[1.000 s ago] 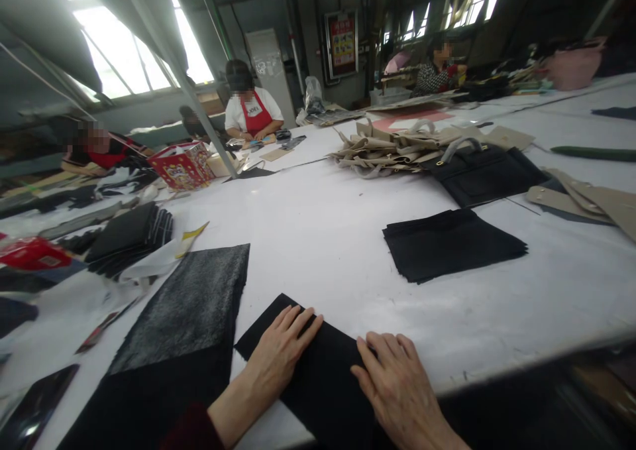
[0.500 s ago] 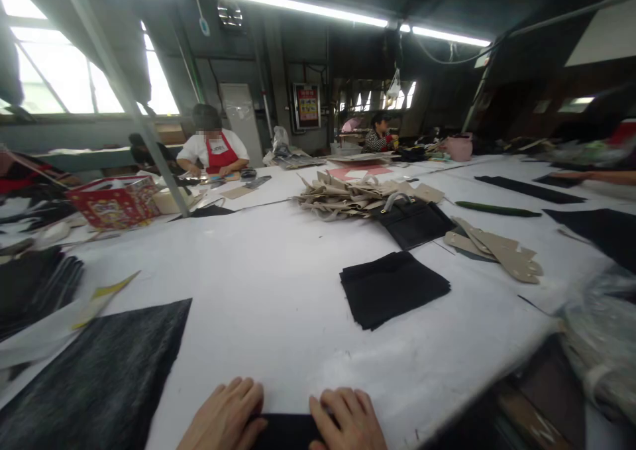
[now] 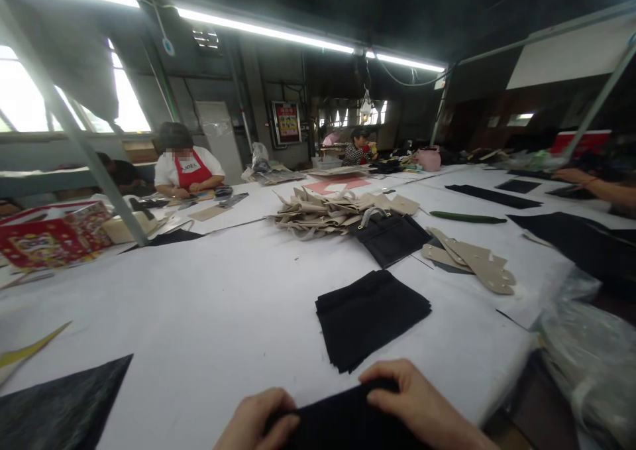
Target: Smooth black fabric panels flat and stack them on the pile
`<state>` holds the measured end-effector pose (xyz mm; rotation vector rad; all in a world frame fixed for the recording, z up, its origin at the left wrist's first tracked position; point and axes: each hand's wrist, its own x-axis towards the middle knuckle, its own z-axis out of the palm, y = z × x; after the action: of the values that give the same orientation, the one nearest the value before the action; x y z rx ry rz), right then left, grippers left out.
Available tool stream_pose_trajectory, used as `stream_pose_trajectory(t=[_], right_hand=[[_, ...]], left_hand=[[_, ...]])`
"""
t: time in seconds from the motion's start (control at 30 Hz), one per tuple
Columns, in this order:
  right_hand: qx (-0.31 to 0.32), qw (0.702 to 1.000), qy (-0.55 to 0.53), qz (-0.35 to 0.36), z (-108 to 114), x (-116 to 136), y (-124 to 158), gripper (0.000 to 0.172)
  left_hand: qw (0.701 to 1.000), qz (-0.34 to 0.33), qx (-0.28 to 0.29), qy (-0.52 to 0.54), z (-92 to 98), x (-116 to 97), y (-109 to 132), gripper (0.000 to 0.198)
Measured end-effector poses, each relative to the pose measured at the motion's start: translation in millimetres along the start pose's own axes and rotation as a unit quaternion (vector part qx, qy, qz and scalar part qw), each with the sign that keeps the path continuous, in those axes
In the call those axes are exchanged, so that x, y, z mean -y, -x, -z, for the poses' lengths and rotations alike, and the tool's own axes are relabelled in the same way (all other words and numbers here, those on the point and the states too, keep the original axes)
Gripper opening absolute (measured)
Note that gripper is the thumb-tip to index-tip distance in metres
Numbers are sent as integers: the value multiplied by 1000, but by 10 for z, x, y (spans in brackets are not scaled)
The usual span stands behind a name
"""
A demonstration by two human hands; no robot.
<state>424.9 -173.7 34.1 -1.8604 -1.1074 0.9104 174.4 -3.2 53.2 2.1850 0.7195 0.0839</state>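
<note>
**Left hand [image 3: 254, 427] and right hand [image 3: 422, 410] grip a black fabric piece [image 3: 348, 420] at the counter's [image 3: 223, 317] near edge**

At six o'clock in the view, the two hands hold the black fabric piece between them, low against the near edge of the white counter. The left fingers [image 3: 285, 425] curl onto its left end and the right fingers [image 3: 380, 374] hook over its upper edge, so both sets are closed on it. Just beyond, at twelve o'clock from the hands, a stack of black fabric squares [image 3: 370, 314] lies flat, apart from the held piece. At nine o'clock a dark grey sheet [image 3: 59, 407] covers the counter's corner, with a yellow strip [image 3: 30, 352] past it. At three o'clock a clear plastic bag [image 3: 591, 357] bulges beside the counter's edge. Farther on, at one o'clock, beige cut pieces [image 3: 472, 261] lie just beside a black handbag [image 3: 390, 238], which touches a heap of beige parts [image 3: 318, 213]. At ten o'clock stands a red printed box [image 3: 50, 241], and farther back a person in a red apron [image 3: 185, 169] sits at the counter
</note>
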Motion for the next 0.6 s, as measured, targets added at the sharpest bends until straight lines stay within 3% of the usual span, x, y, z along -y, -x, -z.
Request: stream_pose_trajectory(t=[0.07,0.13,0.23,0.3,0.4,0.5,0.6], right_hand=[[7,997,74,30,509,42,-293,29],[-55,965,241,88,918,60,-629,26],[-109,933,329,100,1267,16,-1141,28],[-144,911,372,101,1317,-64,-1442,28],[-201,870,434,116,1191,-244,-1753,28],[-251,837,462,151,995,-420,-1830,37],[-303,820,448,191,934,-507,-1755,40]], left_hand=[[999,-3,-38,34,-93,-210,-408,19],[992,-29,-118,36,-201,-367,-822,15],[972,-66,-225,8,-333,-491,-1377,10],[965,-55,-256,-8,-394,-507,-1664,11],[961,-31,-275,-24,-459,-468,-1930,11],[955,-10,-293,-35,-489,-418,-1988,14],[951,-1,-304,-57,-443,-354,-1845,30]])
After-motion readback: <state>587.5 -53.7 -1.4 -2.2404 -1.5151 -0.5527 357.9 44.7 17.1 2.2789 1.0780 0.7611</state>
